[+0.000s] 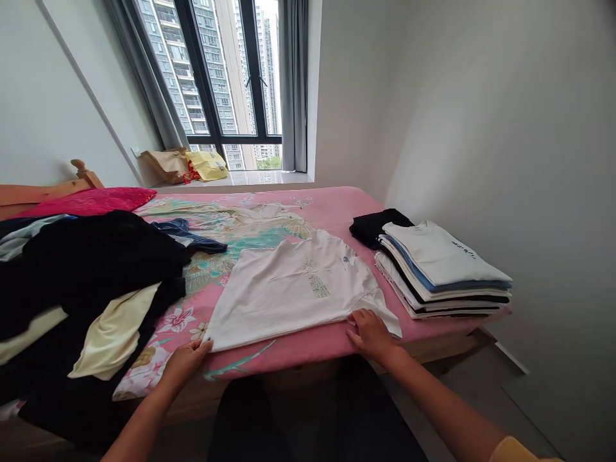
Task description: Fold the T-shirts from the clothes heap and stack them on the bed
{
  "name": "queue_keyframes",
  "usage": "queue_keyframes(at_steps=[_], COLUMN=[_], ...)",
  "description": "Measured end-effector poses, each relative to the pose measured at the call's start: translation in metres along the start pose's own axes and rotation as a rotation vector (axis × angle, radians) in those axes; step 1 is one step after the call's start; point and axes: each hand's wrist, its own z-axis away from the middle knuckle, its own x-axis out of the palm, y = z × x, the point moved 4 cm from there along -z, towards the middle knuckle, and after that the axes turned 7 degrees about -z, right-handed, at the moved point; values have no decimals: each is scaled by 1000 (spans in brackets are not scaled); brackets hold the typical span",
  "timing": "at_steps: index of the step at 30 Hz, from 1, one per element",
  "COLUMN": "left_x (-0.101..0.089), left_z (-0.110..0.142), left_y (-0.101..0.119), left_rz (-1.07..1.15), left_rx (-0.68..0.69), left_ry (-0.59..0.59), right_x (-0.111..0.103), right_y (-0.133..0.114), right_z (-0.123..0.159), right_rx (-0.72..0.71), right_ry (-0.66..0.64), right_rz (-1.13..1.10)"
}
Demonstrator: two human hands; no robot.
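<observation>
A white T-shirt [274, 295] with a small printed pattern lies spread out near the front edge of the bed, its hem to the left and its collar side to the right. My left hand [185, 364] pinches the near corner of the hem between thumb and fingers. At the near edge by the sleeve, my right hand [373, 335] has its fingers bent over the cloth and its thumb close to the edge. The fabric shows soft wrinkles around the shoulder.
A stack of folded shirts [445, 256] stands at the right, with a folded black garment [373, 228] behind it. Loose dark clothes [106, 250] heap up on the left, a cream garment [115, 333] among them. Paper and yellow bags [206, 165] sit on the windowsill.
</observation>
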Motion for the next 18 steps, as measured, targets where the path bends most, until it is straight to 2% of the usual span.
queue_keyframes(at_steps=[4,9,14,18], left_x=[4,5,4,4], left_z=[-4,-8,-6,-6], left_y=[-6,-13,-14,-15], left_rz=[54,79,158,182], left_rx=[18,-27,-49,-62], left_ry=[-35,-36,-44,-52], right_x=[7,1,-15,-20], right_y=[10,9,3,-8], right_z=[-18,-26,-14,4], right_rx=[25,-33,-86,-160], right_ry=[-17,-97,-85,-146], right_rz=[150,258,238,183])
